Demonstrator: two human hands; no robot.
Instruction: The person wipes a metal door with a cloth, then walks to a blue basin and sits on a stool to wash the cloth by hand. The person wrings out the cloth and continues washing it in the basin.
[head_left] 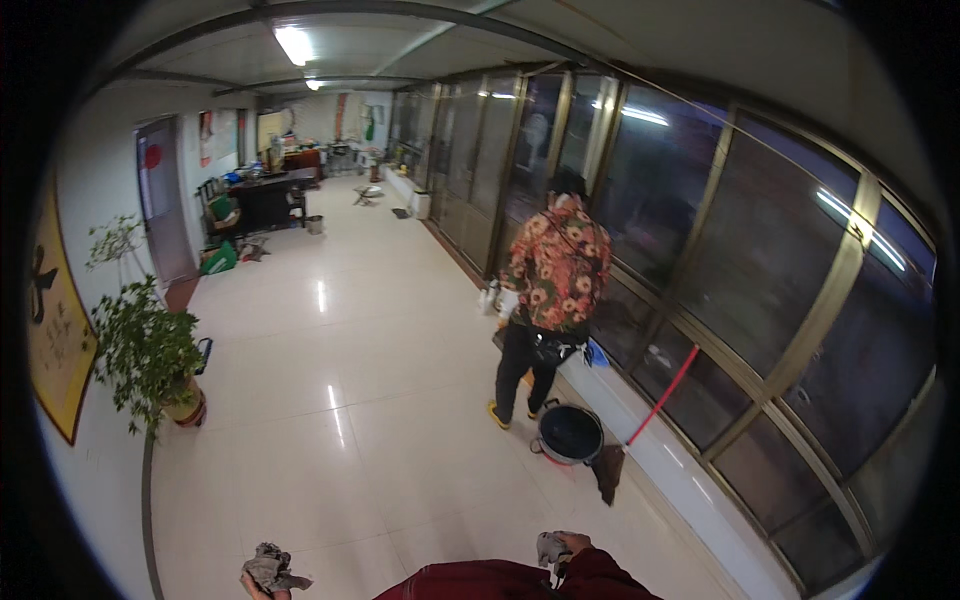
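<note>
While the person stands in a long room w/ a shiny tiled floor (350, 380), both hands show only at the very bottom edge of the view. The left hand (255, 585) is low, at the lower left, mostly cut off by the edge; it is clenched on a crumpled grey rag (270, 568) that bunches up above the fingers. The right hand (572, 545) is raised a bit higher, near the bottom centre-right, at the end of a dark red sleeve (500, 582); it is closed around a second grey cloth (550, 550), which sticks out to the left of the knuckles. Both cloths look wrinkled, grey and soft, held in the air above the floor, well apart from each other.

Further ahead, another person in a floral jacket (555, 270) and dark trousers stands w/ the back to the camera, next to the glass window wall (760, 300). Just beside this person's feet a round dark basin (570, 433) sits on the floor, and a mop w/ a red handle (660, 395) leans against the ledge under the windows, its dark head on the floor near the basin. On the left, a green potted plant (150, 355) stands by the wall, below a yellow framed picture (55, 320). At the far end a dark desk (265, 195) carries misc. items, too small to tell.
</note>
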